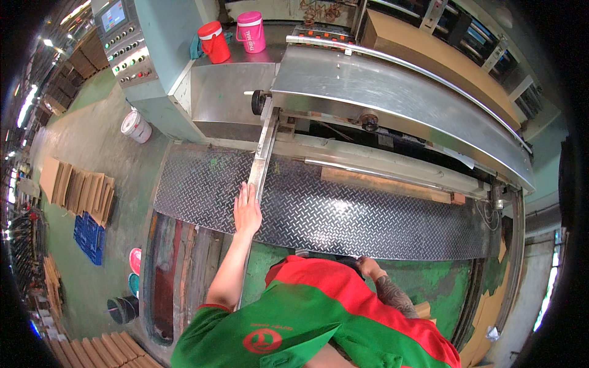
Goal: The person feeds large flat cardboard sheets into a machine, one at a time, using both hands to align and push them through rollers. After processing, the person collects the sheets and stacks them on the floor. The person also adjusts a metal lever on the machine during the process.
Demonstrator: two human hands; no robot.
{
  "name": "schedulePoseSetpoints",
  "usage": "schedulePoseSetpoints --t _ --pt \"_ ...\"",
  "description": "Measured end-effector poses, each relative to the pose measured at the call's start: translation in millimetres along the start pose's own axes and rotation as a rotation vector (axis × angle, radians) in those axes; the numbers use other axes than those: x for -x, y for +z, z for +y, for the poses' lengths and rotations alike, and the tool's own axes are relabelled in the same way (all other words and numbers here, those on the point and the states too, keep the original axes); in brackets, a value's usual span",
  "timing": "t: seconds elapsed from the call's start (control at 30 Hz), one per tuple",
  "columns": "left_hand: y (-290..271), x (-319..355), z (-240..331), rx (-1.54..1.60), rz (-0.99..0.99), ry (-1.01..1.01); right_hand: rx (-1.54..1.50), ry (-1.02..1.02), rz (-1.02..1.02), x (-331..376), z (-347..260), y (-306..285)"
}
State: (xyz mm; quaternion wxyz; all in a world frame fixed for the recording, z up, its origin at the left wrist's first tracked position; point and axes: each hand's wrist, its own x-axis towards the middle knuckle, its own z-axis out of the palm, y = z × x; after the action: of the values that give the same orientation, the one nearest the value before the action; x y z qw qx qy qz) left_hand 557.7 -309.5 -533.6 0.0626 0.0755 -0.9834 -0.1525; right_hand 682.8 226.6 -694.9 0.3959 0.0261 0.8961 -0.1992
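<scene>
My left hand [247,210] is stretched forward, fingers straight and close together. It lies flat on the near end of a long narrow metal rail [264,147] that runs from the machine down across the checker-plate step [368,218]. My right hand [368,267] sits low at the near edge of that step, partly hidden behind my red and green shirt. Its fingers look curled, and I cannot make out anything in it. A curved stainless steel machine cover [392,86] rises behind the step.
A red jug [215,42] and a pink jug [252,32] stand on the machine top beside a control panel [126,46]. A white bucket [135,126] and flat cardboard stacks [80,191] are on the green floor at left, with a blue pallet [90,238].
</scene>
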Motion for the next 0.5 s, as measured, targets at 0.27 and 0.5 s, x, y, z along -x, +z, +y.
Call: schedulePoseSetpoints --t 0.27,0.5 --pt "15.9 -64.2 2.7 0.01 0.003 0.052 -0.024 -0.076 0.101 13.4 7.0 -2.6" --pt "19.8 -128.2 12.0 0.142 -0.028 0.009 -0.1 0.0 0.119 42.5 17.9 2.0"
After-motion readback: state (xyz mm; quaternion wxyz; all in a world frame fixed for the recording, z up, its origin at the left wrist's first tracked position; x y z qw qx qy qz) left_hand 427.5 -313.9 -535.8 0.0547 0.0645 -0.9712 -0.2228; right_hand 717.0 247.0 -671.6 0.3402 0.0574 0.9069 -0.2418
